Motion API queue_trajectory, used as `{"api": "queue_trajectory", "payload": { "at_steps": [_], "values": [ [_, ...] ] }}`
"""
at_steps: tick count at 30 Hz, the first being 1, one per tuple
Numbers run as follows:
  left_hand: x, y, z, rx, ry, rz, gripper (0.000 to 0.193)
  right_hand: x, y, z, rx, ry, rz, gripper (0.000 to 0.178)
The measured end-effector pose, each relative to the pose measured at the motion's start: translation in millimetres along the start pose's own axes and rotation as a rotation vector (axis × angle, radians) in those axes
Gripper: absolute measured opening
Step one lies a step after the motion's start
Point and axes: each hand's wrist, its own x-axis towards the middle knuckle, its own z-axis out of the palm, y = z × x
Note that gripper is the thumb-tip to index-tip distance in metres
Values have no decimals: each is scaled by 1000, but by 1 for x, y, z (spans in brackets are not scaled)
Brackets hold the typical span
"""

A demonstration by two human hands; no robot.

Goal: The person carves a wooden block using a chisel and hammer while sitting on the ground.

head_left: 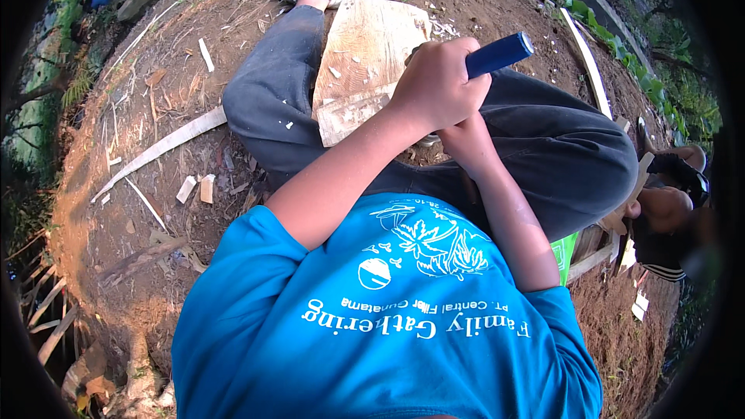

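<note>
My left hand [446,81] is wrapped round the blue handle [500,55] of a tool. The handle's dark-capped end sticks out to the right, and the tool's working end is hidden behind the hand. Just below it, my right hand [464,136] is mostly covered by the left one, so its fingers and anything in them do not show. Left of both hands, a pale slab of wood [371,39] lies between my legs, with a rough, chopped nearer end [349,118] and loose chips on its surface.
My bent legs flank the wood. A long pale strip [167,143] lies on the dirt at left, near two small offcuts [206,188]. Another strip [587,62] lies at far right. Another person [667,202] sits at the right edge, beyond a green bag [564,252].
</note>
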Motion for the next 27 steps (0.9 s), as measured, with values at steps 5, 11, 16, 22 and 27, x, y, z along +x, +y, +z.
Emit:
{"api": "queue_trajectory", "payload": {
  "at_steps": [5,11,16,22,27],
  "values": [
    [4,-18,15,286,-106,-54,20,0,5,1,43,-37,0,30],
    [-9,5,-18,80,-91,3,18,2,-7,-2,-87,-114,159,33],
    [-36,22,-109,-381,250,164,35,-2,-10,3,-90,-70,80,47],
    [-62,-3,-143,-822,440,47,28,1,-1,3,-74,-60,61,50],
    [-59,-15,-111,-900,458,55,36,-2,-7,6,-123,-46,40,42]
  ]
}}
